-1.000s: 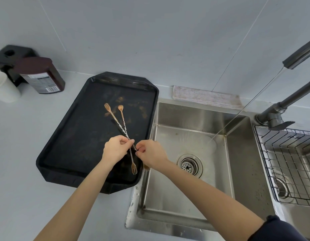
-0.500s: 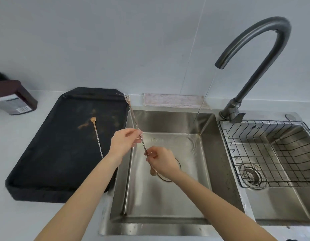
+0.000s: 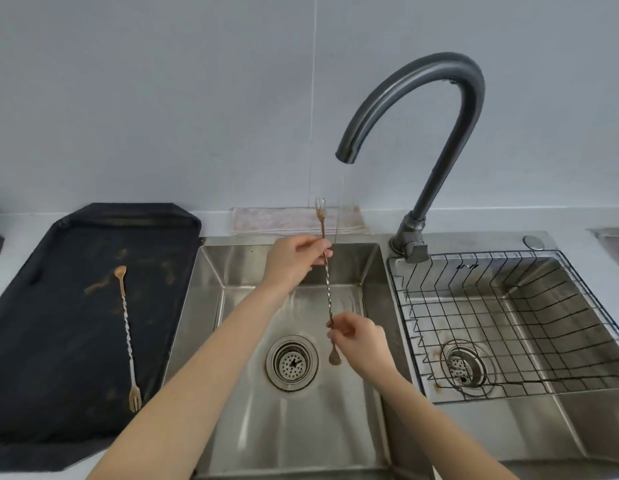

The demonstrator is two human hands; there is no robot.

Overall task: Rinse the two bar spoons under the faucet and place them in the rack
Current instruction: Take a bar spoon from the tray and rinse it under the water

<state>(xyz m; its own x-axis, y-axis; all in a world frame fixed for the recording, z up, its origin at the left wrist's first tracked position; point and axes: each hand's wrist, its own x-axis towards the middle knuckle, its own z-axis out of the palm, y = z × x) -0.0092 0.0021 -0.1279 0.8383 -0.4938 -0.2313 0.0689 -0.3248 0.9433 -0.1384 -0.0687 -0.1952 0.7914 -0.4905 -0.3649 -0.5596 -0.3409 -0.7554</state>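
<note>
Both hands, left hand (image 3: 294, 261) and right hand (image 3: 360, 341), pinch one bar spoon (image 3: 327, 289) upright over the sink (image 3: 232, 271), seemingly beside the thin stream, so wet fingers could drop it.

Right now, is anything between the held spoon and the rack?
Nothing visible. The spoon, held by the left hand and right hand over the sink, has open space toward the rack.
</note>
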